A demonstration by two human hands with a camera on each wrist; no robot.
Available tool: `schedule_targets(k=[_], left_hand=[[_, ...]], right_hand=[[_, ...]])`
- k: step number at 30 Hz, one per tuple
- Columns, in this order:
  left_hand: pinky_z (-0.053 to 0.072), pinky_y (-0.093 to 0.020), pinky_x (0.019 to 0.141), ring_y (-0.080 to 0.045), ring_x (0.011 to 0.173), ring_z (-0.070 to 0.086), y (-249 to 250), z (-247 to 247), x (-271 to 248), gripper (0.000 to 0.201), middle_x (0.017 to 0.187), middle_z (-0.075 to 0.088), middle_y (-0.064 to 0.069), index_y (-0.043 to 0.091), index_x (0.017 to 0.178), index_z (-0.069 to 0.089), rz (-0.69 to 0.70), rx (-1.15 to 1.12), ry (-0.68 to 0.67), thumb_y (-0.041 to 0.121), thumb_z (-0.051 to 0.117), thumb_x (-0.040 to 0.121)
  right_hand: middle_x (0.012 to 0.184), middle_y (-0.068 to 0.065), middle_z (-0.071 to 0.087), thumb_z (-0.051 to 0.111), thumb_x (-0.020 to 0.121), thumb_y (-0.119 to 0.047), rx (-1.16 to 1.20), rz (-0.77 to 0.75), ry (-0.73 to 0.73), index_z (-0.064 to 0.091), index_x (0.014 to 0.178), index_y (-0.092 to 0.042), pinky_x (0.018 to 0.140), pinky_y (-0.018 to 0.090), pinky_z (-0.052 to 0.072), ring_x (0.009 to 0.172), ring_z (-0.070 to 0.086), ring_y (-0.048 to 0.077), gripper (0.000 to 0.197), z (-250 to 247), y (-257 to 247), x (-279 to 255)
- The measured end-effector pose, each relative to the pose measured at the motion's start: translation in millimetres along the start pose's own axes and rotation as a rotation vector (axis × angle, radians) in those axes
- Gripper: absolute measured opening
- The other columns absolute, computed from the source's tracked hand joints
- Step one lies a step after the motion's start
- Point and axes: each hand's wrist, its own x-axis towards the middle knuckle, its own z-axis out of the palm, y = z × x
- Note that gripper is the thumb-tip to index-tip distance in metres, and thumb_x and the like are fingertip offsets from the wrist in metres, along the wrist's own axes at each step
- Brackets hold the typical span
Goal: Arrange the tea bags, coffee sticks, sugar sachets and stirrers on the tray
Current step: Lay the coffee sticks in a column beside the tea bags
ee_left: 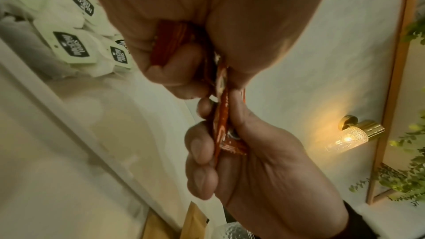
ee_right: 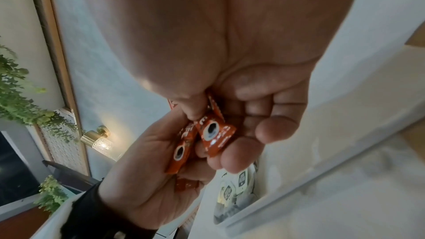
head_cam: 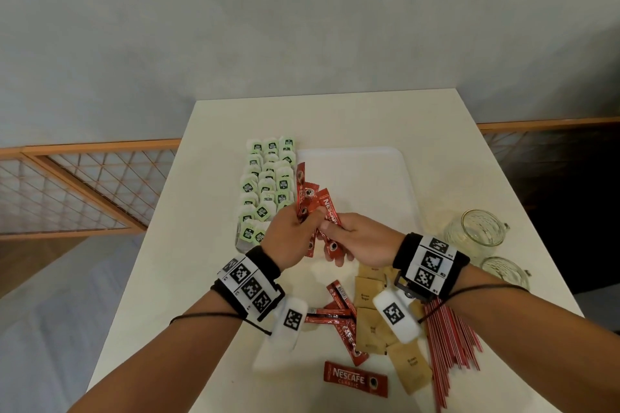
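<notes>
Both hands meet above the near left part of the white tray (head_cam: 362, 178). My left hand (head_cam: 299, 219) grips a fanned bunch of red coffee sticks (head_cam: 307, 193). My right hand (head_cam: 332, 230) pinches one stick of that bunch from the right. In the right wrist view the coffee sticks (ee_right: 215, 134) poke out between the curled fingers of both hands. Green-tagged tea bags (head_cam: 268, 184) lie in neat rows along the tray's left side. Loose coffee sticks (head_cam: 342, 315), brown sugar sachets (head_cam: 369, 308) and red stirrers (head_cam: 449, 342) lie on the table near me.
Two glass jars (head_cam: 476, 231) stand at the table's right edge, beside the tray. A single coffee stick (head_cam: 355, 379) lies by the front edge. The white table (head_cam: 208, 245) ends close on the left, with a wooden lattice rail beyond.
</notes>
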Motion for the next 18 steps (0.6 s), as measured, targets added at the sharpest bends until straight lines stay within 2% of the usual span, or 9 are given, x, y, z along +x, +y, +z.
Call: schedule_targets(k=[2, 3, 5, 7, 8, 9, 12, 15, 18], left_hand=[[0.050, -0.038, 0.058, -0.026, 0.058, 0.061, -3.5, -2.8, 4.7, 0.037, 0.067, 0.067, -0.013, 0.002, 0.081, 0.062, -0.007, -0.014, 0.025, 0.029, 0.051, 0.104], [0.052, -0.035, 0.057, -0.024, 0.057, 0.061, -5.0, -5.2, 6.7, 0.037, 0.065, 0.068, -0.006, 0.005, 0.077, 0.064, -0.004, -0.016, 0.042, 0.026, 0.051, 0.104], [0.052, -0.026, 0.056, -0.024, 0.058, 0.062, -3.6, -10.5, 9.5, 0.032, 0.067, 0.071, 0.003, 0.010, 0.079, 0.069, 0.001, -0.024, 0.074, 0.022, 0.053, 0.103], [0.052, -0.027, 0.058, -0.028, 0.063, 0.065, -3.5, -14.1, 13.6, 0.026, 0.073, 0.073, -0.006, 0.008, 0.086, 0.072, 0.006, -0.051, 0.087, 0.021, 0.056, 0.102], [0.053, -0.028, 0.057, -0.028, 0.062, 0.066, -1.7, -15.5, 14.2, 0.024, 0.074, 0.073, -0.012, 0.006, 0.087, 0.070, 0.010, -0.067, 0.084, 0.021, 0.057, 0.101], [0.053, -0.029, 0.055, -0.026, 0.058, 0.065, -1.4, -16.0, 15.5, 0.024, 0.072, 0.071, -0.016, 0.004, 0.088, 0.068, 0.012, -0.079, 0.079, 0.020, 0.057, 0.101], [0.049, -0.026, 0.049, -0.018, 0.050, 0.059, 2.8, -17.2, 18.1, 0.029, 0.060, 0.065, -0.012, 0.000, 0.084, 0.064, 0.025, -0.083, 0.077, 0.021, 0.055, 0.102], [0.047, -0.025, 0.047, -0.017, 0.049, 0.058, 2.2, -19.8, 23.7, 0.026, 0.062, 0.064, -0.017, -0.001, 0.088, 0.060, 0.027, -0.090, 0.080, 0.020, 0.056, 0.102], [0.046, -0.024, 0.047, -0.013, 0.049, 0.057, -2.1, -22.1, 29.4, 0.007, 0.062, 0.061, -0.006, 0.013, 0.093, 0.059, 0.064, -0.001, 0.054, 0.016, 0.059, 0.100]], right_hand=[[0.079, -0.003, 0.067, 0.032, 0.108, -0.046, -0.026, 0.016, -0.010, 0.061, 0.104, -0.008, 0.062, 0.023, 0.047, 0.068, 0.064, 0.013, 0.048, -5.9, 2.8, 1.8], [0.074, -0.005, 0.065, 0.032, 0.107, -0.049, -0.035, 0.021, -0.014, 0.062, 0.101, -0.009, 0.062, 0.025, 0.047, 0.066, 0.063, 0.013, 0.050, -8.4, 4.0, 2.6], [0.065, -0.004, 0.057, 0.032, 0.107, -0.050, -0.019, 0.034, -0.024, 0.066, 0.091, -0.019, 0.061, 0.027, 0.046, 0.059, 0.057, 0.013, 0.048, -12.1, 3.3, 2.5], [0.058, -0.003, 0.048, 0.033, 0.107, -0.048, 0.022, 0.043, -0.043, 0.069, 0.070, -0.034, 0.058, 0.026, 0.044, 0.051, 0.047, 0.013, 0.054, -14.6, 1.4, 1.9], [0.056, -0.002, 0.044, 0.033, 0.107, -0.048, 0.046, 0.051, -0.059, 0.069, 0.067, -0.033, 0.056, 0.025, 0.043, 0.048, 0.043, 0.013, 0.056, -15.6, -0.1, 2.0], [0.055, -0.002, 0.041, 0.034, 0.107, -0.049, 0.071, 0.058, -0.074, 0.069, 0.073, -0.028, 0.054, 0.025, 0.041, 0.047, 0.040, 0.013, 0.053, -16.8, -0.3, 3.3], [0.056, -0.001, 0.038, 0.034, 0.105, -0.052, 0.121, 0.086, -0.109, 0.067, 0.096, -0.007, 0.048, 0.022, 0.036, 0.044, 0.036, 0.012, 0.057, -21.2, 0.3, 9.1], [0.056, -0.001, 0.039, 0.036, 0.104, -0.055, 0.109, 0.090, -0.111, 0.070, 0.101, -0.006, 0.049, 0.023, 0.035, 0.045, 0.037, 0.012, 0.059, -25.8, 3.9, 15.1], [0.055, -0.002, 0.043, 0.044, 0.103, -0.052, 0.096, 0.083, -0.100, 0.072, 0.104, -0.011, 0.050, 0.024, 0.037, 0.044, 0.039, 0.012, 0.050, -30.0, 8.4, 19.9]])
